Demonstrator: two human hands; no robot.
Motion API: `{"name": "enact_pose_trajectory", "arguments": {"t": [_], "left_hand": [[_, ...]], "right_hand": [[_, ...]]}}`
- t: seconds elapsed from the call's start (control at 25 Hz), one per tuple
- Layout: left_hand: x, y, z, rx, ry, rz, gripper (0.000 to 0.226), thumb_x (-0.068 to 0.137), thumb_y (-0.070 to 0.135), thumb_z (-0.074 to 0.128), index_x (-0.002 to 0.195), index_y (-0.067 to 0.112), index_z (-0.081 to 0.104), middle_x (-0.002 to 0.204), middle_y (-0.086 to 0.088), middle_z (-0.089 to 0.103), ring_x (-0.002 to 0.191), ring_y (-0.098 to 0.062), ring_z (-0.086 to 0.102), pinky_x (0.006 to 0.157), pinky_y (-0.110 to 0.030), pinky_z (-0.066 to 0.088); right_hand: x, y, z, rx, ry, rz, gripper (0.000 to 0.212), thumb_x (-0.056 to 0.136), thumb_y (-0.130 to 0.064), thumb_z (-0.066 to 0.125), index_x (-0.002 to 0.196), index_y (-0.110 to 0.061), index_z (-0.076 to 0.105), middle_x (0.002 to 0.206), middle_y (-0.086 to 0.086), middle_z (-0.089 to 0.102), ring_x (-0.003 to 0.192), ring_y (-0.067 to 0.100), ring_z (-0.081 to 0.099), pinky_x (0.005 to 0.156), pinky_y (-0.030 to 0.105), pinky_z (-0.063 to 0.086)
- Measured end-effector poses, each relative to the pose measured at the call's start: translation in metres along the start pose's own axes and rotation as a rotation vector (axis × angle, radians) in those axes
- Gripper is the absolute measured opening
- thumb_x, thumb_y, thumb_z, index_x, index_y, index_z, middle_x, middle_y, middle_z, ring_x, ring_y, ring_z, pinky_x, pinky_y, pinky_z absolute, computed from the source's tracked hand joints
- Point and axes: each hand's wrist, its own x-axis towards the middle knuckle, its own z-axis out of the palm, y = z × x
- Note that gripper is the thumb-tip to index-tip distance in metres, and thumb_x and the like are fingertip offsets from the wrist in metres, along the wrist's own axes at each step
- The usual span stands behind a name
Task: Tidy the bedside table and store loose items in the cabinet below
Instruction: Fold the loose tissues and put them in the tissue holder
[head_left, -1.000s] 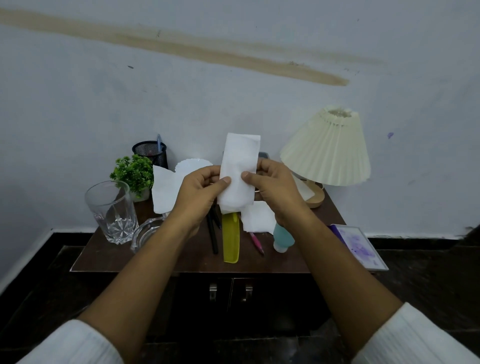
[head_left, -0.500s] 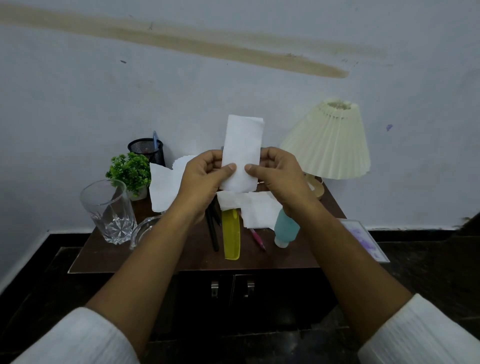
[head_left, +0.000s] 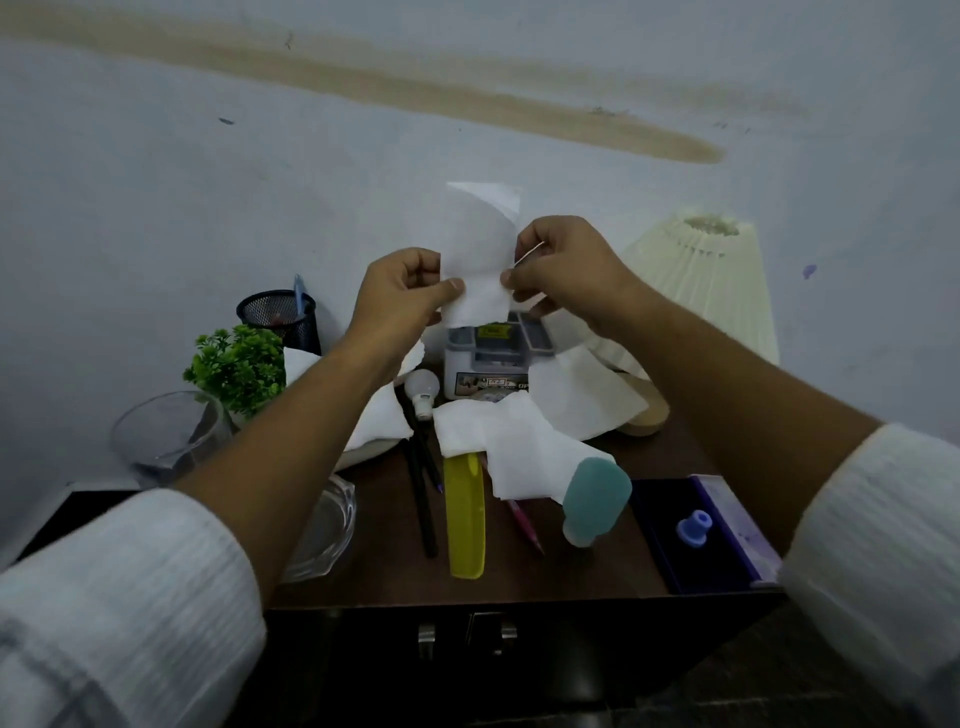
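1. Folding the tissue (head_left: 480, 249) seems our step; we hold it upright in the air over the back edge of the bedside table (head_left: 389, 571), touching nothing there.
2. Our left hand (head_left: 402, 293) and right hand (head_left: 566, 270) each pinch one side edge, thumb and fingers clamped on it.
3. We should line up the corners before creasing, gently, since thin tissue probably tears.
4. The cabinet (head_left: 467, 675) below looks closed

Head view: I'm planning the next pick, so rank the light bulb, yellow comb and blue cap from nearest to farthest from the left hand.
1. Light bulb, just below the left hand.
2. Yellow comb, front centre.
3. Blue cap, front right.
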Motion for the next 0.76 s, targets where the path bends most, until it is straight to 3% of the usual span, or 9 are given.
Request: {"name": "enact_pose_trajectory", "arguments": {"t": [0.16, 0.28, 0.48, 0.56, 0.68, 0.76], "left_hand": [[0.032, -0.005, 0.005, 0.118, -0.017, 0.003, 0.011, 0.09, 0.012, 0.073, 0.098, 0.013, 0.066, 0.083, 0.0, 0.066, 0.08, -0.014, 0.064, 0.069, -0.028, 0.054], [0.049, -0.014, 0.012, 0.165, -0.041, 0.004, 0.008, 0.09, 0.011, 0.073, 0.093, 0.013, 0.066, 0.082, -0.003, 0.067, 0.08, -0.017, 0.066, 0.073, -0.033, 0.059], [0.07, -0.026, 0.024, 0.216, -0.057, 0.009, 0.01, 0.091, 0.009, 0.071, 0.086, 0.015, 0.065, 0.081, -0.005, 0.069, 0.079, -0.019, 0.069, 0.076, -0.04, 0.062], [0.076, -0.034, 0.027, 0.231, -0.051, 0.006, 0.009, 0.09, 0.007, 0.071, 0.089, 0.015, 0.068, 0.083, -0.006, 0.071, 0.08, -0.02, 0.069, 0.075, -0.039, 0.062], [0.081, -0.047, 0.03, 0.243, -0.05, 0.002, 0.012, 0.087, 0.006, 0.073, 0.091, 0.017, 0.068, 0.082, -0.007, 0.07, 0.08, -0.024, 0.07, 0.072, -0.035, 0.062], [0.083, -0.054, 0.031, 0.261, -0.045, 0.008, 0.011, 0.086, 0.011, 0.074, 0.09, 0.02, 0.07, 0.08, -0.006, 0.07, 0.081, -0.026, 0.072, 0.078, -0.039, 0.062]], "right_hand": [[0.029, 0.009, -0.002, -0.118, 0.018, 0.008, 0.015, 0.083, 0.0, 0.073, 0.081, -0.007, 0.06, 0.078, 0.01, 0.065, 0.068, 0.023, 0.065, 0.047, 0.028, 0.052], [0.041, 0.017, 0.009, -0.073, 0.042, 0.042, 0.018, 0.083, 0.001, 0.073, 0.093, -0.004, 0.06, 0.087, 0.013, 0.068, 0.07, 0.025, 0.071, 0.054, 0.036, 0.062], [0.06, 0.027, 0.03, 0.035, 0.179, 0.178, 0.024, 0.088, 0.004, 0.061, 0.072, -0.01, 0.05, 0.087, 0.019, 0.064, 0.075, 0.035, 0.073, 0.058, 0.044, 0.064], [0.064, 0.035, 0.037, 0.071, 0.232, 0.244, 0.02, 0.087, 0.006, 0.057, 0.074, -0.009, 0.052, 0.088, 0.018, 0.064, 0.077, 0.036, 0.074, 0.061, 0.05, 0.064], [0.066, 0.048, 0.044, 0.108, 0.251, 0.295, 0.012, 0.087, 0.005, 0.054, 0.083, -0.006, 0.056, 0.091, 0.017, 0.062, 0.077, 0.035, 0.073, 0.058, 0.048, 0.064], [0.066, 0.051, 0.045, 0.119, 0.268, 0.302, 0.01, 0.088, 0.004, 0.052, 0.091, -0.004, 0.059, 0.091, 0.016, 0.062, 0.075, 0.034, 0.073, 0.057, 0.048, 0.064]]}}
